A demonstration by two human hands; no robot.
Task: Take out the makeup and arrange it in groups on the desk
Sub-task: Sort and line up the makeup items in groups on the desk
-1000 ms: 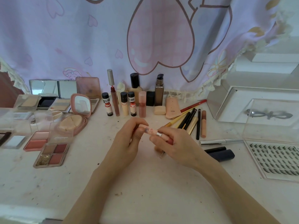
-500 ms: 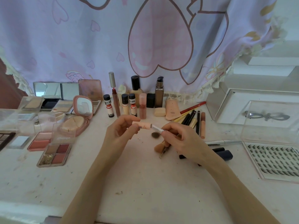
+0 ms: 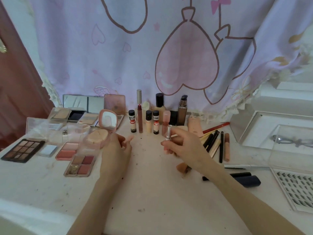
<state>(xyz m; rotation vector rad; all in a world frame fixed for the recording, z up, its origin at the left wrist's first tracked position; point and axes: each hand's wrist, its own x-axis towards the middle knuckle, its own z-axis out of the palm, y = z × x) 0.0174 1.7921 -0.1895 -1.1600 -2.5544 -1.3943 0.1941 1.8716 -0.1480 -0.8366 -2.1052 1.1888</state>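
Note:
My right hand [image 3: 184, 146] grips an uncapped lipstick [image 3: 168, 133] upright by its base, silver collar at the top. My left hand [image 3: 116, 148] holds its peach-pink cap [image 3: 128, 139] between curled fingers, apart from the lipstick. Behind them a row of small bottles and tubes [image 3: 149, 122] stands along the curtain. Palettes and compacts [image 3: 79, 164] lie grouped on the left of the white desk [image 3: 152, 192]. Pencils and thin tubes [image 3: 218, 143] lie grouped to the right.
An open pink round compact [image 3: 103, 131] stands just left of my left hand. A brush [image 3: 183, 167] lies under my right wrist. Dark tubes [image 3: 243, 178] and a lash tray [image 3: 298, 189] lie at the right, beside a clear box [image 3: 288, 150] and a white case [image 3: 271, 119].
My hands have pulled apart: the cap came off to the left in my left hand, and my right hand turned the lipstick upright. The camera tilted up.

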